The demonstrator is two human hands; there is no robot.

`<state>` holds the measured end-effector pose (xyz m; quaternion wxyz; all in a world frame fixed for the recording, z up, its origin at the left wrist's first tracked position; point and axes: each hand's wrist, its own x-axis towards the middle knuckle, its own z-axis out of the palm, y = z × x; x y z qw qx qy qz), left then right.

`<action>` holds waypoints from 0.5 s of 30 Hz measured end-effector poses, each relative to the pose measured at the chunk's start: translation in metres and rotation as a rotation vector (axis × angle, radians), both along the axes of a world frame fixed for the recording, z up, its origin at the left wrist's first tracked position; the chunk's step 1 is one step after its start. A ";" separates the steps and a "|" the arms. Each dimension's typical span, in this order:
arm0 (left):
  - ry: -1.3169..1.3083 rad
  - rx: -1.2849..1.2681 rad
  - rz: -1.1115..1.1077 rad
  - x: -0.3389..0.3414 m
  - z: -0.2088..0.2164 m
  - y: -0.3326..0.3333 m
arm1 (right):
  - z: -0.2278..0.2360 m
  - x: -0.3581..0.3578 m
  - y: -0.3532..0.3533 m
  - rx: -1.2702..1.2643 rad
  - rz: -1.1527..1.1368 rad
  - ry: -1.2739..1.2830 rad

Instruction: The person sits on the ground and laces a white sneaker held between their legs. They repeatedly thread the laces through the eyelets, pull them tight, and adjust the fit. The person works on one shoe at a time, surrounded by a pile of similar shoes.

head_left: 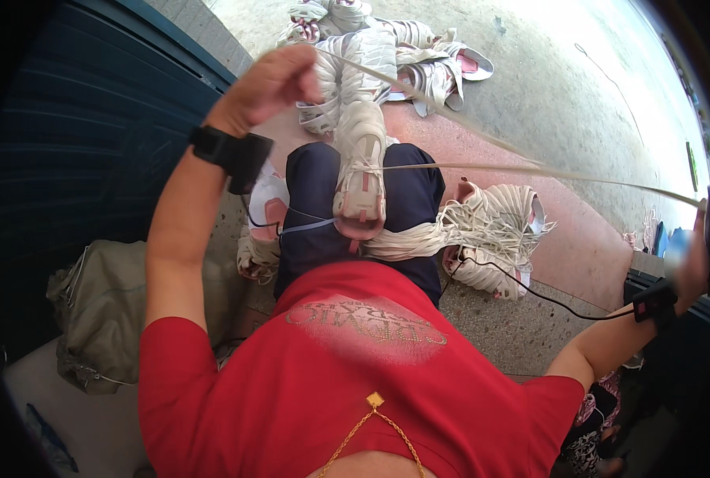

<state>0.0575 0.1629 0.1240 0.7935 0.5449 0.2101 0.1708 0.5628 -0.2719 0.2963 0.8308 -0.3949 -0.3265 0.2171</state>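
A cream and pink sneaker (pixel 361 187) lies on my lap between my knees, its laced top facing up and its heel towards me. From its lacing a pale shoelace (pixel 466 166) runs far out to the right, to my right hand (pixel 693 259), which is smeared and partly cut off by the dark rim. Another stretch of lace slants up from there to my left hand (pixel 285 80). That hand is raised at the upper left, with curled fingers closed at the lace. A bundle of loose laces (pixel 410 241) lies across my thigh beside the sneaker.
A heap of similar sneakers (pixel 367 60) lies on the floor ahead, and more sneakers (pixel 494 231) with hanging laces sit right of my knee. A greyish sack (pixel 108 311) rests at my left by a dark blue ribbed panel (pixel 76 119). A black cable (pixel 546 305) reaches my right wrist.
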 end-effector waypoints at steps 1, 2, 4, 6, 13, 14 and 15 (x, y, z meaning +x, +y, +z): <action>-0.153 -0.115 0.107 -0.043 0.012 0.041 | -0.039 0.047 -0.033 -0.015 -0.097 0.172; -0.164 -0.102 0.366 -0.086 0.026 0.076 | -0.078 0.087 -0.071 -0.019 -0.185 0.332; -0.260 -0.095 0.777 -0.205 0.047 0.132 | -0.141 0.129 -0.112 -0.025 -0.288 0.567; -0.109 -0.032 1.145 -0.286 0.051 0.158 | -0.204 0.116 -0.106 -0.102 -0.292 0.672; 0.264 -0.140 0.824 -0.163 -0.030 0.067 | -0.304 -0.239 0.130 -1.113 0.506 -0.312; 0.256 -0.136 0.629 -0.157 -0.062 0.059 | -0.315 -0.277 0.144 -1.014 0.617 -0.455; 0.309 -0.049 0.496 -0.118 -0.081 0.030 | -0.330 -0.301 0.153 -0.914 0.632 -0.573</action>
